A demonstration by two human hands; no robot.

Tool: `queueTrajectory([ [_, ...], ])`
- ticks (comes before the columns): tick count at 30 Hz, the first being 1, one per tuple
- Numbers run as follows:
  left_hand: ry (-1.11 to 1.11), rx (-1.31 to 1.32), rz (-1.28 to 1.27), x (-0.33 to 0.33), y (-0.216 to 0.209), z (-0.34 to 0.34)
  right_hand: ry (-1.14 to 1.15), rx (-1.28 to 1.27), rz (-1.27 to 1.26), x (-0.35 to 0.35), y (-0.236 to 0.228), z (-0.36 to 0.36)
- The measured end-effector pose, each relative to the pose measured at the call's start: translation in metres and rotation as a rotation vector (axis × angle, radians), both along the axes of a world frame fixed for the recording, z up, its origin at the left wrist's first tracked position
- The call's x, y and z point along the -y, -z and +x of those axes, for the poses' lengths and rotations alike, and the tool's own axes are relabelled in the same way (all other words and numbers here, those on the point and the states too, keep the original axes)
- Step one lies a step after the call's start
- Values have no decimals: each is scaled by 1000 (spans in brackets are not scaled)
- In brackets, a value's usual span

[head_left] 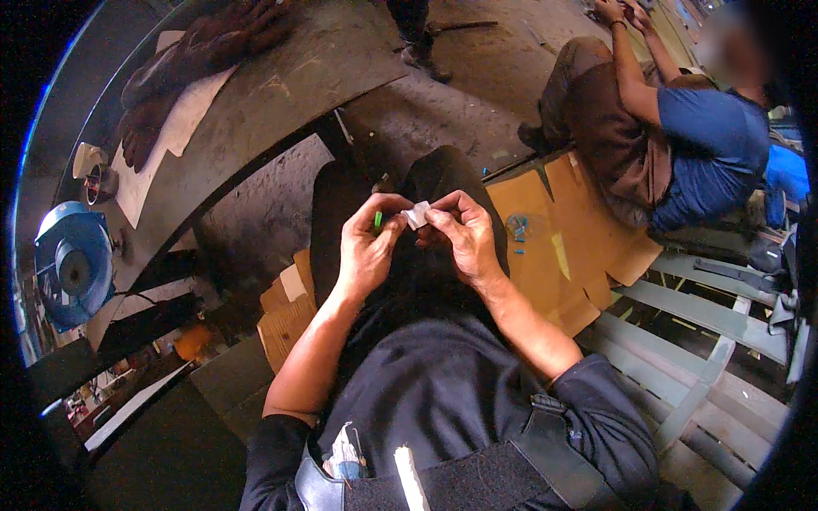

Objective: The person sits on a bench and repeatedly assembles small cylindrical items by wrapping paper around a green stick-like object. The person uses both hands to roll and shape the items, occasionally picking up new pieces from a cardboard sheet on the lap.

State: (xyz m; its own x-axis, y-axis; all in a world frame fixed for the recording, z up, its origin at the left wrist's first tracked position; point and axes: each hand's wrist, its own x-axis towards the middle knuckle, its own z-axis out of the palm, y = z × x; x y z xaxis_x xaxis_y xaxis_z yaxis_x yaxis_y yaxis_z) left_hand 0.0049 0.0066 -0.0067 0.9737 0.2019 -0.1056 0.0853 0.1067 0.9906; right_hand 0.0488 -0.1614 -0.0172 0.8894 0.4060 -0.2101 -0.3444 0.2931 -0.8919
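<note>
Above my lap, a small piece of white paper is stretched between both hands. My left hand pinches its left side between thumb and fingers. A short bright green stick-like object also pokes out among the fingers of that hand; its kind does not show. On the paper's other side, my right hand pinches it with thumb and forefinger. The fingertips of the two hands are close together, and the lower fingers are partly hidden in shadow against my dark trousers.
Flattened cardboard lies at my right, with a clear plastic bag of small blue pieces on it. A co-worker sits beyond. A metal table curves along the left, with a blue fan and a cup. Metal slats lie right.
</note>
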Motion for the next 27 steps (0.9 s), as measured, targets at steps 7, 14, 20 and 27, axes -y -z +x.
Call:
queueTrajectory([
  [7,38,-193,126,-1,-13,-1,70,53,-59,-1,8,-3],
  [14,153,-178,5,-20,-15,0,95,104,-103,5,1,2],
  [20,156,-213,218,-17,-14,-3,-166,283,-399,3,-18,8],
  [27,88,-92,603,-8,-18,-6,-166,355,-615,1,-16,5],
])
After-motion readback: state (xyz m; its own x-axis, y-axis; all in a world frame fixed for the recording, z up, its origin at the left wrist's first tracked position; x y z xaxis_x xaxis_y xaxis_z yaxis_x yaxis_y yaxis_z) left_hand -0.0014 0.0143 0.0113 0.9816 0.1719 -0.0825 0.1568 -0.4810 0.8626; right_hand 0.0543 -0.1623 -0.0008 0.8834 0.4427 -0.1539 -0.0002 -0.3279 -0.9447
